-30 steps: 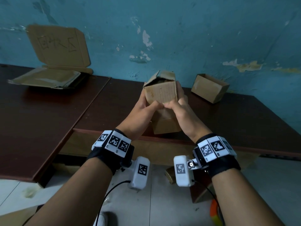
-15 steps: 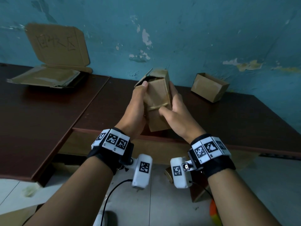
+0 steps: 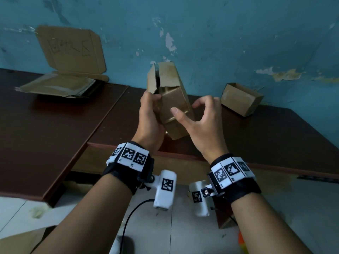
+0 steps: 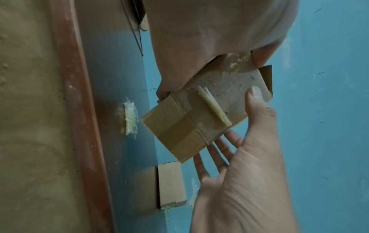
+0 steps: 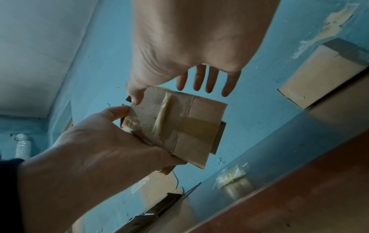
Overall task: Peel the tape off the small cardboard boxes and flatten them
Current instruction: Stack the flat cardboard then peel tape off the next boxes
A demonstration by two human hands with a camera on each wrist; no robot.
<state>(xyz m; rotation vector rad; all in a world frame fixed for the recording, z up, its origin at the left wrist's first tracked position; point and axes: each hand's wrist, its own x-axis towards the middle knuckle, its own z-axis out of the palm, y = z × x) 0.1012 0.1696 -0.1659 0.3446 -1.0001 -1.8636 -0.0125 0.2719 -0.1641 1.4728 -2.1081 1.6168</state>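
I hold a small brown cardboard box (image 3: 174, 99) in the air over the table's front edge, tilted, with its top flaps open. My left hand (image 3: 149, 109) grips its left side. On the right, my right hand (image 3: 189, 114) has its thumb tip resting on the box's near face and its fingers (image 5: 199, 78) spread apart, off the cardboard. A band of clear tape (image 4: 179, 130) wraps the box's lower corner. A peeled strip of tape (image 4: 213, 108) lies rolled up across that face. A second open box (image 3: 241, 99) lies on the table at the right, by the wall.
Flattened cardboard (image 3: 58, 87) is piled at the back left of the dark wooden table (image 3: 55, 134), under a cardboard sheet (image 3: 70, 49) with writing that leans on the blue wall. A crumpled wad of clear tape (image 4: 130, 116) lies on the table near the box.
The box has turned and tilted in my hands. My right hand has let go of its side and spread its fingers; only the thumb still touches. The left hand keeps its hold.
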